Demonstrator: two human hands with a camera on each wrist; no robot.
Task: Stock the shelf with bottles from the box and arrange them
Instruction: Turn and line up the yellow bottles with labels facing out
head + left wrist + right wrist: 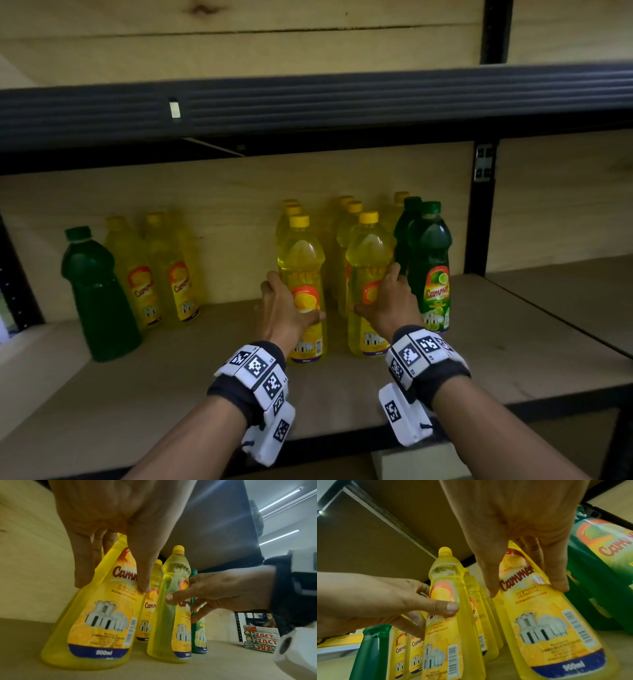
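Two yellow lemon dish-liquid bottles stand upright at the front of the wooden shelf. My left hand grips the left yellow bottle at its label; in the left wrist view, the left hand has thumb and fingers curled round this bottle. My right hand grips the right yellow bottle; seen from its own wrist, the right hand pinches that bottle the same way. More yellow bottles stand in rows behind. The box is not in view.
Two green lime bottles stand just right of my right hand. At the far left are a green bottle and two yellow ones. A black beam runs low overhead, and a black upright stands at the right.
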